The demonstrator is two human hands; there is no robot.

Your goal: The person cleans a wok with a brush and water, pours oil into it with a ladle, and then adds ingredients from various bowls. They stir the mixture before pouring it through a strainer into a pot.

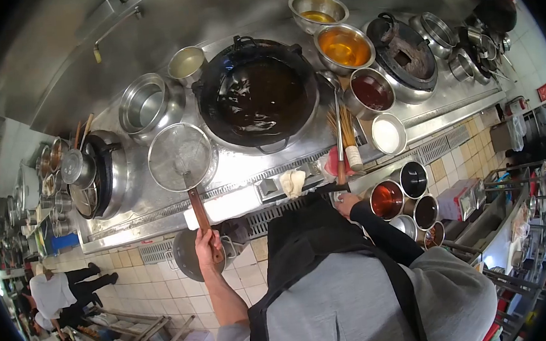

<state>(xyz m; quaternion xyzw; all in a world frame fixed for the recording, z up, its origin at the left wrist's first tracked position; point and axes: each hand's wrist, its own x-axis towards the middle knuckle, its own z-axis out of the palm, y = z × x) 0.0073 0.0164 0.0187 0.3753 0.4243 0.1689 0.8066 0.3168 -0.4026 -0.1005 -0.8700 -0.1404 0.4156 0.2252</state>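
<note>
Keep the left hand [208, 242] clenched on the strainer [179, 157] handle, mesh level left of the wok [258, 95]; steady the ladle [338, 133] right of the wok, right hand [347, 202] grasping its handle, lowering both slowly into the dark liquid.

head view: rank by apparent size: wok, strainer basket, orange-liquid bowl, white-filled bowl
1. wok
2. strainer basket, held by the left hand
3. bowl of orange liquid
4. white-filled bowl
The fisheye lens shrinks things near the edges, so this is apparent size only.
</note>
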